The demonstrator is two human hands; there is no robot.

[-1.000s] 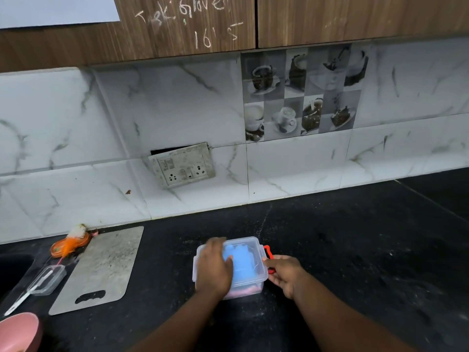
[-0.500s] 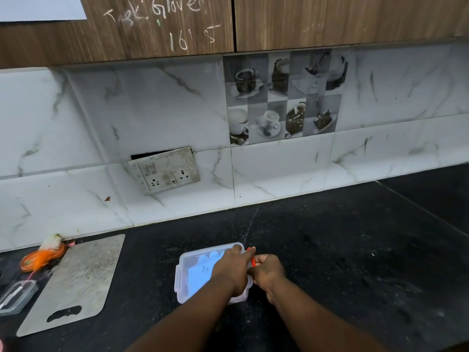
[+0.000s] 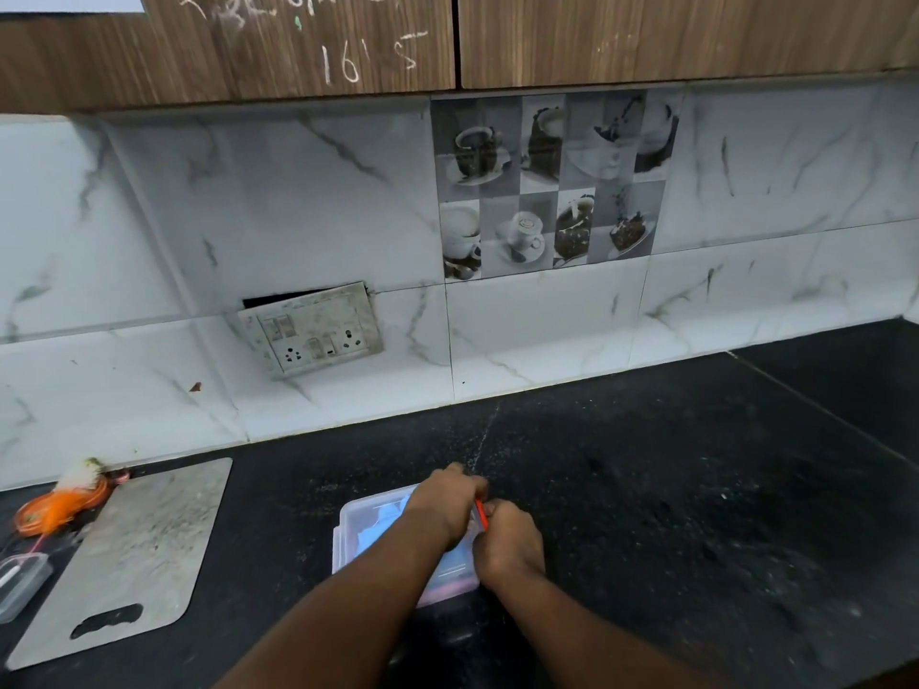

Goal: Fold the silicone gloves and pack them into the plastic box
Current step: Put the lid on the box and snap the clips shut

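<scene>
A clear plastic box point(image 3: 359, 534) with its lid on sits on the black counter near the front edge. Folded blue silicone gloves point(image 3: 385, 518) show through the lid, with something pink at the box's lower edge. My left hand point(image 3: 447, 504) lies across the right part of the lid, fingers curled over its right rim. My right hand point(image 3: 509, 544) is at the box's right side, fingers pinching the red clip point(image 3: 480, 514) there. Much of the box is hidden by my hands and left forearm.
A grey cutting board point(image 3: 134, 554) lies at the left. Beyond it are an orange scrubber point(image 3: 59, 504) and a small clear container point(image 3: 20, 584). A loose wall socket plate point(image 3: 313, 330) hangs on the marble backsplash. Black counter point(image 3: 696, 489) stretches to the right.
My left hand slid from the lid's left part to its right edge. My right hand stayed at the red clip and closed in against the left hand. The camera view shifted.
</scene>
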